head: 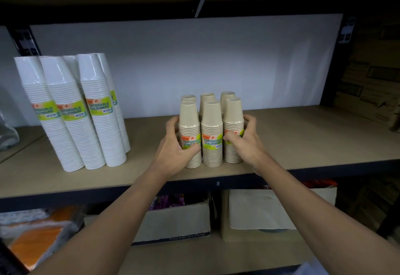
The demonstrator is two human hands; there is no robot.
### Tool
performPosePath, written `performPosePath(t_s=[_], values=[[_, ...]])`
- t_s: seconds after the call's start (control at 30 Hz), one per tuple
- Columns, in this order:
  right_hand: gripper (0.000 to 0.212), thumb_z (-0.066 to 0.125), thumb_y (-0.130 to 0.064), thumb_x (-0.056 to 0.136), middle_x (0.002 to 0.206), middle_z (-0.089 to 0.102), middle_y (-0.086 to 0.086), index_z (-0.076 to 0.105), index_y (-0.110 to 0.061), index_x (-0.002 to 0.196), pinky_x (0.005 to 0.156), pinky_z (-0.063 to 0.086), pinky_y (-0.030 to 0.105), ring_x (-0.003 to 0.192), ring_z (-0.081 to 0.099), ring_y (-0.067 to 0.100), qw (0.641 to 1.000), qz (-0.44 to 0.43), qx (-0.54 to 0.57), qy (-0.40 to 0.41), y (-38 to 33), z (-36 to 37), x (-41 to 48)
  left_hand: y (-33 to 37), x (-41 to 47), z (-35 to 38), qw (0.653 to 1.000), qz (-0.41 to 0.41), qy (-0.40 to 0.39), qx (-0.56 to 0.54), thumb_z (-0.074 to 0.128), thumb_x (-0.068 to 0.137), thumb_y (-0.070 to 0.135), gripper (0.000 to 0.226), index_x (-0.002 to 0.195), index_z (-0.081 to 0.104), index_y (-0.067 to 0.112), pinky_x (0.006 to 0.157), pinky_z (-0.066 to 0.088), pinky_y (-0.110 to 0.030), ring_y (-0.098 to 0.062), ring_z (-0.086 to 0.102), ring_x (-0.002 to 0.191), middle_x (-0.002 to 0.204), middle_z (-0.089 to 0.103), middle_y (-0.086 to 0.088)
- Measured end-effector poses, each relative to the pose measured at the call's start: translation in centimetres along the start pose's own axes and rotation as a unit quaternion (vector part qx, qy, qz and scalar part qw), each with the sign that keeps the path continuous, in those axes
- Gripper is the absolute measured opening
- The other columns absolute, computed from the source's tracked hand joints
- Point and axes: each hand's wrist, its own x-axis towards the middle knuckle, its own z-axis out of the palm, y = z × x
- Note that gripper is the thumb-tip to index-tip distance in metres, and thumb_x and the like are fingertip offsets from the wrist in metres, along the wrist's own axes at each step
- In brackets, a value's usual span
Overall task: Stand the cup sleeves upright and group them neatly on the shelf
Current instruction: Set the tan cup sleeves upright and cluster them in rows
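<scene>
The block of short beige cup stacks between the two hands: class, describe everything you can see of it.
The block of short beige paper-cup stacks stands upright on the tan board shelf, cups upside down, six stacks in two rows of three. Front stacks carry green-and-orange labels reading "Disposable Tableware". The left hand presses its left side, the right hand its right. It stands apart from the taller white stacks.

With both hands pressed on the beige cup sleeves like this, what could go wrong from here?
1. The left hand and right hand squeeze the beige cup sleeves from both sides; uneven pressure could tip one of these narrow stacks.
2. The front row stands close to the shelf edge; a pull forward might drop a sleeve.
3. The white cup sleeves appear to lean, so a jolt to the shelf could topple them.
</scene>
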Motion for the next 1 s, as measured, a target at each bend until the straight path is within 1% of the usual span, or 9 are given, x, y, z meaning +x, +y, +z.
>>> performPosePath(t_s=[0.1, 0.3, 0.43, 0.47, 0.63, 0.77, 0.8, 0.9, 1.0], values=[[0.058, 0.066, -0.018, 0.089, 0.111, 0.053, -0.015, 0.025, -0.034, 0.127, 0.074, 0.042, 0.020, 0.100, 0.058, 0.001, 1.000, -0.003, 0.010, -0.001, 0.1, 0.3, 0.1, -0.3, 0.1, -0.1, 1.000, 0.003, -0.005, 0.002, 0.075, 0.080, 0.026, 0.087, 0.145, 0.018, 0.038, 0.092, 0.041, -0.025, 0.017, 0.049, 0.098, 0.130, 0.044, 0.017], [0.060, 0.068, -0.017, 0.087, 0.114, 0.051, -0.017, 0.027, -0.032, 0.128, 0.078, 0.044, 0.023, 0.101, 0.058, 0.001, 1.000, -0.006, 0.014, -0.007, 0.1, 0.1, 0.4, -0.8, 0.5, 0.0, 1.000, 0.009, -0.004, 0.003, 0.077, 0.079, 0.030, 0.087, 0.143, 0.019, 0.041, 0.094, 0.042, -0.026, 0.018, 0.048, 0.101, 0.133, 0.044, 0.017], [0.060, 0.067, -0.012, 0.087, 0.112, 0.055, -0.012, 0.028, -0.029, 0.129, 0.076, 0.045, 0.023, 0.101, 0.059, 0.003, 1.000, -0.005, 0.025, -0.010, 0.2, 0.1, 0.6, -0.9, 0.5, 0.2, 1.000, 0.013, -0.006, 0.001, 0.081, 0.076, 0.035, 0.088, 0.141, 0.020, 0.041, 0.095, 0.044, -0.025, 0.021, 0.048, 0.101, 0.118, 0.046, 0.034], [0.060, 0.067, -0.012, 0.087, 0.111, 0.055, -0.011, 0.028, -0.028, 0.129, 0.077, 0.045, 0.024, 0.101, 0.059, 0.004, 1.000, -0.005, 0.025, -0.008, 0.2, 0.2, 0.6, -1.0, 0.5, 0.2, 1.000, 0.013, -0.004, 0.002, 0.081, 0.076, 0.035, 0.089, 0.141, 0.021, 0.040, 0.093, 0.044, -0.024, 0.021, 0.049, 0.101, 0.115, 0.047, 0.034], [0.059, 0.067, -0.010, 0.087, 0.108, 0.056, -0.012, 0.030, -0.026, 0.130, 0.072, 0.043, 0.017, 0.094, 0.058, -0.003, 1.000, -0.010, 0.020, -0.004, 0.1, 0.2, 0.7, -1.2, 0.8, 0.4, 1.000, 0.020, 0.010, 0.002, 0.081, 0.076, 0.035, 0.089, 0.142, 0.021, 0.038, 0.091, 0.043, -0.020, 0.022, 0.047, 0.103, 0.126, 0.051, 0.020], [0.059, 0.067, -0.011, 0.087, 0.108, 0.058, -0.010, 0.030, -0.025, 0.131, 0.072, 0.044, 0.019, 0.094, 0.059, -0.001, 1.000, -0.011, 0.017, -0.004, 0.3, 0.3, 0.7, -1.3, 0.9, 0.5, 1.000, 0.023, 0.016, 0.003, 0.082, 0.076, 0.034, 0.088, 0.141, 0.022, 0.038, 0.084, 0.041, -0.009, 0.023, 0.049, 0.102, 0.126, 0.052, 0.020], [0.059, 0.067, -0.011, 0.087, 0.108, 0.058, -0.010, 0.031, -0.025, 0.130, 0.072, 0.044, 0.020, 0.095, 0.059, 0.000, 1.000, -0.011, 0.017, -0.002, 0.3, 0.3, 0.8, -1.3, 0.9, 0.5, 1.000, 0.023, 0.016, 0.002, 0.082, 0.076, 0.034, 0.088, 0.141, 0.022, 0.038, 0.086, 0.043, -0.011, 0.022, 0.050, 0.103, 0.127, 0.052, 0.019], [0.058, 0.068, -0.013, 0.086, 0.106, 0.059, -0.012, 0.031, -0.027, 0.129, 0.076, 0.045, 0.023, 0.096, 0.060, 0.001, 1.000, -0.013, 0.015, -0.001, 0.4, 0.3, 0.7, -1.4, 0.9, 0.3, 1.000, 0.024, 0.012, -0.005, 0.082, 0.076, 0.035, 0.087, 0.140, 0.023, 0.040, 0.097, 0.046, -0.024, 0.011, 0.051, 0.111, 0.132, 0.050, 0.017], [0.057, 0.068, -0.013, 0.087, 0.105, 0.059, -0.012, 0.031, -0.028, 0.128, 0.076, 0.045, 0.022, 0.095, 0.060, 0.001, 1.000, -0.015, 0.013, -0.008, 0.3, 0.5, 0.5, -1.5, 0.7, 0.0, 1.000, 0.026, 0.014, -0.007, 0.082, 0.075, 0.036, 0.086, 0.139, 0.024, 0.042, 0.101, 0.046, -0.030, 0.005, 0.050, 0.118, 0.131, 0.049, 0.019]])
